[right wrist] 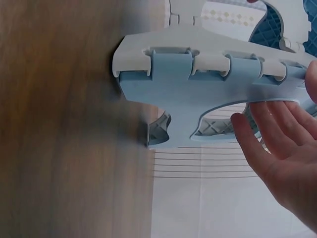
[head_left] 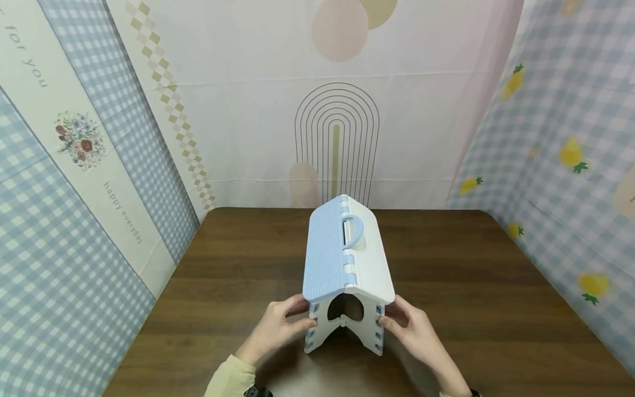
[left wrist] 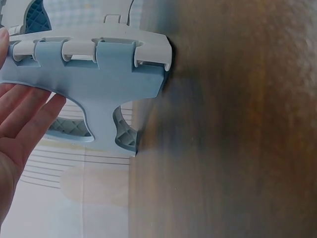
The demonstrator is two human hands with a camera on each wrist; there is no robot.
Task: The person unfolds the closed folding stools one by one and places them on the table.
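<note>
A plastic folding stool (head_left: 324, 253), blue on one half and white on the other, stands on the table with its hinged top peaked like a roof. An arched blue handle (head_left: 353, 231) sticks up from the ridge. My left hand (head_left: 278, 325) grips the left side panel, thumb on its front edge; in the left wrist view its fingers (left wrist: 29, 111) reach into the panel's cut-out. From the other side my right hand (head_left: 414, 331) holds the right panel, thumb at the front edge. The right wrist view shows its fingers (right wrist: 277, 129) at that panel's opening.
The brown wooden table (head_left: 238, 275) runs back to a pale patterned cloth (head_left: 238, 121). Blue checked cloth hangs on the left (head_left: 59, 259) and on the right (head_left: 560, 193).
</note>
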